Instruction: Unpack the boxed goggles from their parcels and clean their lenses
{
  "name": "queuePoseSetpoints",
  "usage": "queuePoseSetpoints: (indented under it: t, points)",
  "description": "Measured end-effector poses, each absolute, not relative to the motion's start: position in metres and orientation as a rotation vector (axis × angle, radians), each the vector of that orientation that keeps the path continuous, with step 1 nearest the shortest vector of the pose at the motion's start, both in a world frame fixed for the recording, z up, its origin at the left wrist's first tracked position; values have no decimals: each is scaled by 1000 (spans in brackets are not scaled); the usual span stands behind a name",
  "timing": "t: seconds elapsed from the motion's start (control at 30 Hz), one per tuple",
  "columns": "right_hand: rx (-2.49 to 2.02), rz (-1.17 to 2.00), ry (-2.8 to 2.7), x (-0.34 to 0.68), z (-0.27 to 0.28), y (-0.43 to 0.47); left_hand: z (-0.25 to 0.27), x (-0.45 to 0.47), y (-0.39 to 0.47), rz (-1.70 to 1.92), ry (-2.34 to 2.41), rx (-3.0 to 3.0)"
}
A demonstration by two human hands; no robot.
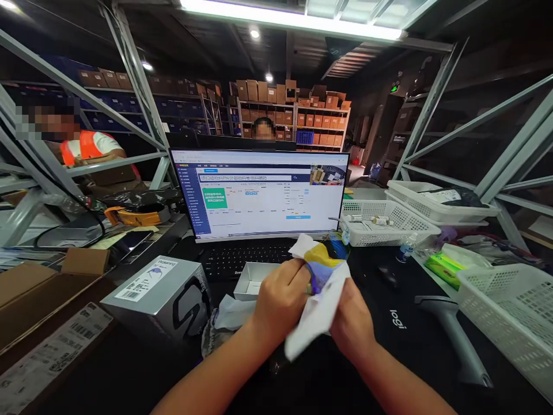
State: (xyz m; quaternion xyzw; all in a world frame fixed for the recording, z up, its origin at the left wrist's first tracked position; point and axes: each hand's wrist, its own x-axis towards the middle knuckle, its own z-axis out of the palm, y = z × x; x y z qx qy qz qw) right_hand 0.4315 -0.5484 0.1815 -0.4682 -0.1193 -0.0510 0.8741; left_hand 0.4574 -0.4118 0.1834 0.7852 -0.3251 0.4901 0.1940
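Observation:
A pair of sunglasses with a shiny yellow and violet lens (323, 264) is held up in front of the keyboard (227, 258). My left hand (279, 297) is closed on its left side, fingers curled. A white tissue (314, 323) lies along the lens and hangs down below it. My right hand (355, 317) grips the tissue against the lens's right side, its fingertips mostly hidden. Left of my hands stand a grey printed box (149, 297) with a picture of glasses on its label and a small open white box (247, 287). A grey pouch (211, 340) lies near my left forearm.
A monitor (259, 202) stands behind the keyboard. To the right are a mouse (387, 278), a handheld scanner (458, 334), a small bottle (406, 249) and white baskets (510, 323). An open carton (43, 288) sits at left. A person in an orange vest (88, 147) is beyond the frame.

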Motion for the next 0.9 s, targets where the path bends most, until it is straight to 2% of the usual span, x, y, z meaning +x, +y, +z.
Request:
queuePoseSetpoints:
  t: [0.13, 0.4, 0.5, 0.63, 0.8, 0.9]
  points:
    - [-923, -153, -275, 434, 182, -549, 183, 456, -413, 1406, -876, 2181]
    - [-801, -121, -36, 455, 208, -586, 188, 461, -421, 1590, -1258, 2193]
    - [-836, -225, -42, 449, 192, -565, 182, 461, -419, 1556, -1094, 2225]
    - [-893, -310, -39, 440, 174, -535, 171, 464, -412, 1339, -843, 2203]
    - [-720, -95, -20, 453, 198, -567, 177, 464, -414, 1447, -1150, 2151]
    - [-665, -119, 25, 458, 207, -581, 182, 460, -417, 1541, -1245, 2212]
